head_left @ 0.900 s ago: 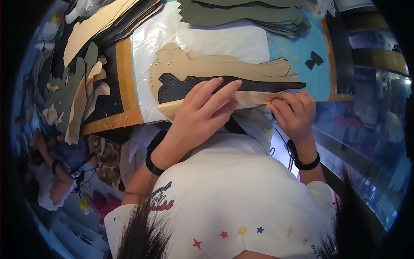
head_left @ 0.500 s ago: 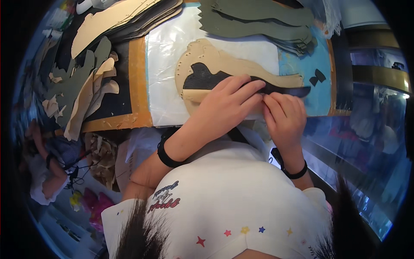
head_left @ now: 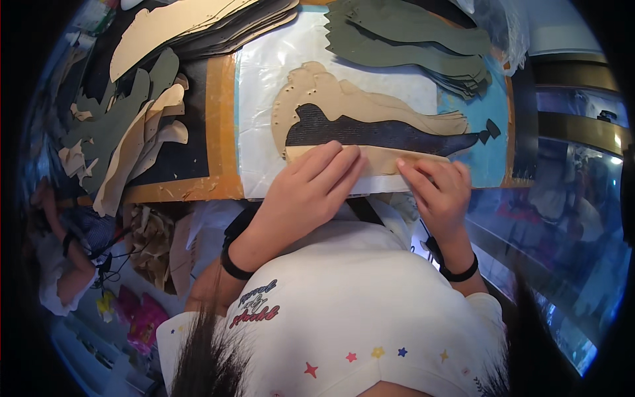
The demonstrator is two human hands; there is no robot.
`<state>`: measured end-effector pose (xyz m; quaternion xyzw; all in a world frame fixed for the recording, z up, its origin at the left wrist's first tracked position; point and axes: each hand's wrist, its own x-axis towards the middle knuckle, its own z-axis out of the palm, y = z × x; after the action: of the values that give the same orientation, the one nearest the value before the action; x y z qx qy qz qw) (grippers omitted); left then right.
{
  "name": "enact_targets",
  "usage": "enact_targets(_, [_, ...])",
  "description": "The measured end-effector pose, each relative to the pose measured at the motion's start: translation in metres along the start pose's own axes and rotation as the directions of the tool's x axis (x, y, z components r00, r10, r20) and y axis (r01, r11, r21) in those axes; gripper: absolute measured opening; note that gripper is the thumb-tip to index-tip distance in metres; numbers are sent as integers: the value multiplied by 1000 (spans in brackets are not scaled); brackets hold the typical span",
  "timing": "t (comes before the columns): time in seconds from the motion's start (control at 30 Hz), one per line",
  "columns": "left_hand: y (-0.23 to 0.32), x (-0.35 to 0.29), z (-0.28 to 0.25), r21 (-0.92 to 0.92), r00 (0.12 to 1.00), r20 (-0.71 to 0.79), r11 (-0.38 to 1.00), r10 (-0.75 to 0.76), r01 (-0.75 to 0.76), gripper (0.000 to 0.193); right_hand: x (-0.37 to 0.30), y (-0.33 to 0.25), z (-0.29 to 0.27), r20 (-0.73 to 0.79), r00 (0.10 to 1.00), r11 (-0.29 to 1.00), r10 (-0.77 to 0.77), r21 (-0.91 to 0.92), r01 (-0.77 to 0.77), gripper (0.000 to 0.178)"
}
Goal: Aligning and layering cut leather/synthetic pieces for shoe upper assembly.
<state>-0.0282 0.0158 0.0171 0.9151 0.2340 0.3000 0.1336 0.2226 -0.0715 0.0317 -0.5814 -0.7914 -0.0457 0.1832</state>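
Observation:
A black textured leather-like piece with a wavy upper edge lies on larger beige pieces with small holes along their rims. Along its near side runs a beige strip. My left hand bends over the strip's left part, fingers together and fingertips at the border with the black piece; its thumb is hidden. Farther right, my right hand is closed at the strip's near side, its thumb and index fingertip meeting on it.
Beige pieces are stacked at the far left, dark green pieces at the far right. Loose green and beige pieces overlap at the left. Small black scraps lie on the blue surface. A person's arm shows at far left.
My left hand has drawn back toward me and left, off the black piece. More of the black piece and the beige strip now shows. My right hand has come slightly nearer me, along the strip.

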Motion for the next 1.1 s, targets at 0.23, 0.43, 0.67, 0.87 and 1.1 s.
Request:
enact_targets(0.23, [-4, -28, 0, 54, 994, 93, 996, 63, -68, 41, 31, -4, -39, 232, 973, 992, -18, 123, -11, 34])
enact_targets(0.43, [-6, -34, -1, 85, 993, 102, 994, 61, -69, 42, 122, 33, -63, 169, 975, 975, -144, 195, 110, 27])
enact_targets(0.67, [-6, -27, -4, 59, 998, -1, 996, 71, -70, 34, 192, 92, -7, 107, 962, 965, -252, -47, 258, 45])
enact_targets(0.87, [-11, -26, 2, -93, 991, -131, 995, 17, -29, 32, 187, 105, 15, 116, 965, 966, -234, -87, 245, 41])
enact_targets(1.1, [-11, -27, 4, -159, 988, -123, 984, -96, 76, 39, 186, 104, -36, 6, 999, 981, 47, 187, -47, 39])
